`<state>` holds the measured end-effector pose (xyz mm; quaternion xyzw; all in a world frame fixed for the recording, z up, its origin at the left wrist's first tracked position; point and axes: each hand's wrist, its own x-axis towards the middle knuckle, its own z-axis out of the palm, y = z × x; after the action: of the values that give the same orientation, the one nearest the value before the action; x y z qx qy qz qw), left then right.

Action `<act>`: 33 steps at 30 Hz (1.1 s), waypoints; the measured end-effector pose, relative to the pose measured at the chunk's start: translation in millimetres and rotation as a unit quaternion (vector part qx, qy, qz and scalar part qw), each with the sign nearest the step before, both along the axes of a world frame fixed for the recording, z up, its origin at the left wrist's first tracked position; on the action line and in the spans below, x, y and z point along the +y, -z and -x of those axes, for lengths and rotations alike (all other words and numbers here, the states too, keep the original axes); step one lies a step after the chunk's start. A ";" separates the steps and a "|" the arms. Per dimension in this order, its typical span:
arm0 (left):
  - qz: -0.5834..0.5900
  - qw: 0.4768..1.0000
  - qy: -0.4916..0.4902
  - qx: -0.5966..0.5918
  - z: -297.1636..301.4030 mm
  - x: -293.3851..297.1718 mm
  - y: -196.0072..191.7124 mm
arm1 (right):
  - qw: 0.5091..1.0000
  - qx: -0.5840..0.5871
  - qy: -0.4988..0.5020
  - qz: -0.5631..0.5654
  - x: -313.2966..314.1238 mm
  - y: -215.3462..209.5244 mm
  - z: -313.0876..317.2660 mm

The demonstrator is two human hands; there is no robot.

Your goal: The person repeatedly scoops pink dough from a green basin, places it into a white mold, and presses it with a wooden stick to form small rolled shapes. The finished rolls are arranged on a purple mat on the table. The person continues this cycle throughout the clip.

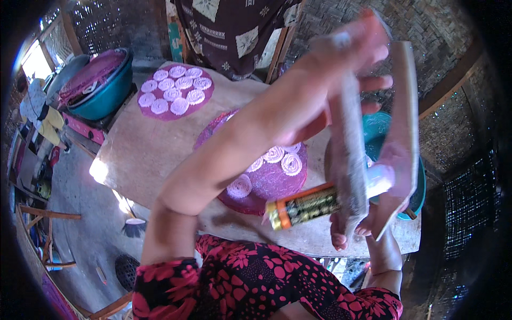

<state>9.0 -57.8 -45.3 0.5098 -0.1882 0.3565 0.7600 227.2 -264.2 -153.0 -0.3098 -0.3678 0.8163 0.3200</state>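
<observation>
I hold a press made of two long wooden boards (349,170) above the table's right side. A gold, orange and black can (306,205) sticks out leftward from the nearer board. Between the boards shows a whitish cylinder (380,180). My left hand (317,69) is closed round the upper end of the boards, its fingertips blurred. At their lower end my right hand (364,228) is closed too, partly hidden behind the wood. Below my left forearm lies a round purple mat (272,186) with pale purple noodle coils (240,186); the arm covers part of it.
Another purple mat (173,116) bearing several coils lies at the table's (128,154) far left. Behind the press stands a teal basin (421,186). A second teal basin (106,98) sits left of the table. A person (40,109) stands at far left, near a wooden frame (50,215).
</observation>
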 end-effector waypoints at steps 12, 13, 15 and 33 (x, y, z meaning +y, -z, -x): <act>0.200 0.974 0.109 -0.008 -57.2 73.8 83.0 | 0.970 0.234 -0.009 0.071 62.5 44.2 -12.4; 0.188 0.974 0.118 -0.038 -57.8 75.2 85.3 | 0.966 0.242 0.005 0.087 61.3 50.4 -11.0; 0.143 0.979 0.117 -0.081 -58.7 78.8 87.4 | 0.978 0.198 -0.028 0.064 59.5 59.9 -10.8; 0.517 0.832 0.171 -0.105 -86.0 133.4 295.5 | 0.957 -0.209 0.087 0.183 100.8 63.5 -14.4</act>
<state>94.9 75.7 -340.8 -0.0388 -0.1392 0.3170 0.9373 241.7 -163.4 -216.5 -0.5573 -0.2420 0.7558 0.2439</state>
